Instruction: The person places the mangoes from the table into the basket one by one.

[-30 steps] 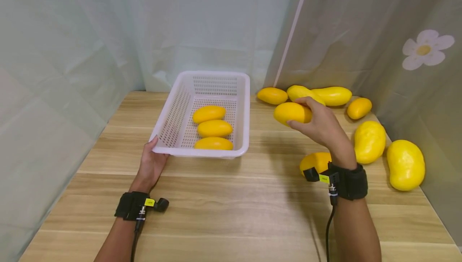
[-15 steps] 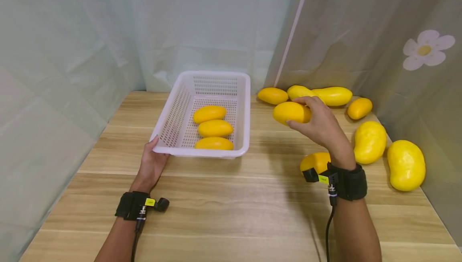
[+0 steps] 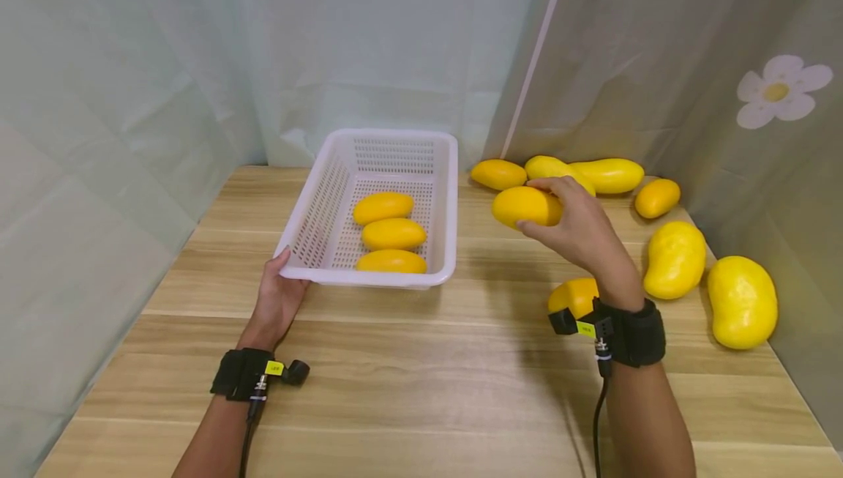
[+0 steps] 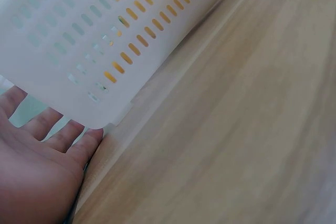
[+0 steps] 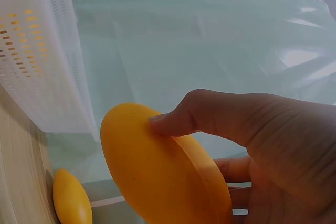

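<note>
In the head view my right hand (image 3: 576, 225) holds a yellow-orange mango (image 3: 520, 206) above the table, right of a white plastic basket (image 3: 449, 214). The right wrist view shows the thumb pressed on the upper side of the mango (image 5: 157, 166), with fingers behind it. My left hand (image 3: 279, 302) grips the near left corner of the basket, thumb over the rim. From the left wrist, fingers (image 4: 44, 121) reach behind the corner of the slotted basket wall (image 4: 68, 95). Inside the basket lie three mangoes (image 3: 394, 233), stacked one behind another.
Along the table's back edge lie a mango (image 3: 498, 174), two long pale-yellow fruits (image 3: 609, 175) and a smaller mango (image 3: 657, 198). Two big yellow mangoes (image 3: 743, 302) rest at the right edge. Another mango (image 3: 571, 296) sits partly hidden beneath my right wrist. Curtains (image 3: 408, 39) stand behind.
My right hand has shifted slightly left toward the basket with the mango in its grasp. The left hand and the basket stay where they were.
</note>
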`<action>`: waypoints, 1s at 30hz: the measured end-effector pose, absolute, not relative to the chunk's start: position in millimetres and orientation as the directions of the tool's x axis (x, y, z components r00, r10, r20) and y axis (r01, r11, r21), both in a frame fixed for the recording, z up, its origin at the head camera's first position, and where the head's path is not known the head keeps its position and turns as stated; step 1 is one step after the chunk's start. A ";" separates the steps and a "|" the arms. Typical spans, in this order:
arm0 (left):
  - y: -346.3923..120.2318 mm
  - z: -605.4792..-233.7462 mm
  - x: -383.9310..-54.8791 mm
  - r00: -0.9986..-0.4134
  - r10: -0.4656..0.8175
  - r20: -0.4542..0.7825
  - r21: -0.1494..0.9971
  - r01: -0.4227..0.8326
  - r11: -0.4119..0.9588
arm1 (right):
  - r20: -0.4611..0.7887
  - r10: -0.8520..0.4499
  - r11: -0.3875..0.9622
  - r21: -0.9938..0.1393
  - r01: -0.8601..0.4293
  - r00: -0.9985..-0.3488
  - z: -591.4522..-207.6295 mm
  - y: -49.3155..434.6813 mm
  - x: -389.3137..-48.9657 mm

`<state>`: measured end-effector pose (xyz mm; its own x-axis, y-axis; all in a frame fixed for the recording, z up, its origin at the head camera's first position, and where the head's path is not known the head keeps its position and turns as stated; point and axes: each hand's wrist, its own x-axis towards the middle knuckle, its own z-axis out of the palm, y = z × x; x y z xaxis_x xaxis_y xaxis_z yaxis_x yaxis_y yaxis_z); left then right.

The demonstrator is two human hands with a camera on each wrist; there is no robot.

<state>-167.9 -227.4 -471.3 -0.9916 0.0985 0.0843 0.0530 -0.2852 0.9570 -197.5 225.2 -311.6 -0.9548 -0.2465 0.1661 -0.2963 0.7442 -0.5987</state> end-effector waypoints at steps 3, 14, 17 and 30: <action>-227.6 -471.4 -167.9 -0.991 0.100 0.085 0.956 0.053 -0.287 | 0.174 -0.253 0.743 -0.595 -0.306 -0.952 -311.9 223.6 -197.8; -227.0 -470.7 -168.5 -0.990 0.106 0.096 0.956 0.062 -0.287 | 0.188 -0.278 0.752 -0.568 -0.335 -0.942 -312.1 218.3 -196.6; -226.9 -470.6 -168.6 -0.989 0.108 0.100 0.955 0.065 -0.291 | 0.188 -0.285 0.755 -0.560 -0.342 -0.940 -311.1 217.5 -195.9; -227.7 -472.3 -168.0 -0.989 0.115 0.094 0.957 0.058 -0.283 | 0.210 -0.298 0.756 -0.544 -0.364 -0.931 -312.3 214.8 -194.4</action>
